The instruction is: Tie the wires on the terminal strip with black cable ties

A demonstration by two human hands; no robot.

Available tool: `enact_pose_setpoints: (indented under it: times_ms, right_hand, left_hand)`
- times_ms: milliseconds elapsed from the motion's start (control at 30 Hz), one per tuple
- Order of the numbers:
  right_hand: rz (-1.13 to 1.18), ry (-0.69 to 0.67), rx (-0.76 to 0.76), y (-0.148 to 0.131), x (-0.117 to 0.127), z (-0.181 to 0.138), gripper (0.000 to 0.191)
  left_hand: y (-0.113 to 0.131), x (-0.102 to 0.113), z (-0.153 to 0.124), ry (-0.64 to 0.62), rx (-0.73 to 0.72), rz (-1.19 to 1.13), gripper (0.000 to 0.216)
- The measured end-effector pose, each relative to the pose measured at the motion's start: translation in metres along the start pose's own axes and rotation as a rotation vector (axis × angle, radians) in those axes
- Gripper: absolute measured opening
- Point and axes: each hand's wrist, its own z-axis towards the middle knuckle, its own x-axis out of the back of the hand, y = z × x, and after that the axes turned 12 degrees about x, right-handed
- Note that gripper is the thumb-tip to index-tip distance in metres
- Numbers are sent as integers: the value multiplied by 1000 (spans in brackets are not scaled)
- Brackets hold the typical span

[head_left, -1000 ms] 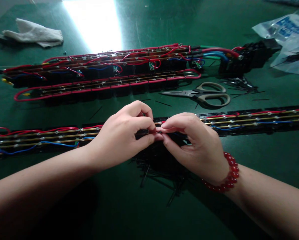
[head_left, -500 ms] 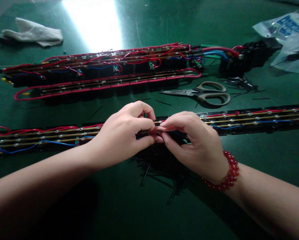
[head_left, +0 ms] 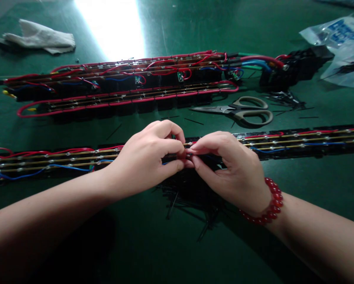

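Observation:
A long black strip (head_left: 298,142) with brass rails and red and blue wires runs across the green table from left to right. Both my hands meet over its middle. My left hand (head_left: 149,157) is curled, thumb and fingers pinched together at the strip. My right hand (head_left: 228,167), with a red bead bracelet on the wrist, pinches at the same spot, fingertips touching those of the left. What the fingertips hold is too small and dark to name. A heap of thin black ties (head_left: 191,201) lies just below the hands.
Two more wired strips (head_left: 120,86) lie side by side farther back. Grey-handled scissors (head_left: 242,110) rest to their right, near a black connector block (head_left: 295,69). A white cloth (head_left: 38,37) sits at the far left, plastic bags (head_left: 339,43) at the far right. Glare marks the table top.
Almost nothing differs. Both hands stay pinched at the same spot on the strip, with only slight shifts of the fingers.

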Motion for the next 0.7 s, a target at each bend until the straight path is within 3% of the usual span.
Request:
enact_pose_setpoints:
  times_ms: [700]
  right_hand:
    - [-38, -13, 87, 2, 0, 0, 15]
  left_hand:
    - [0, -1, -1, 29, 0, 6, 13]
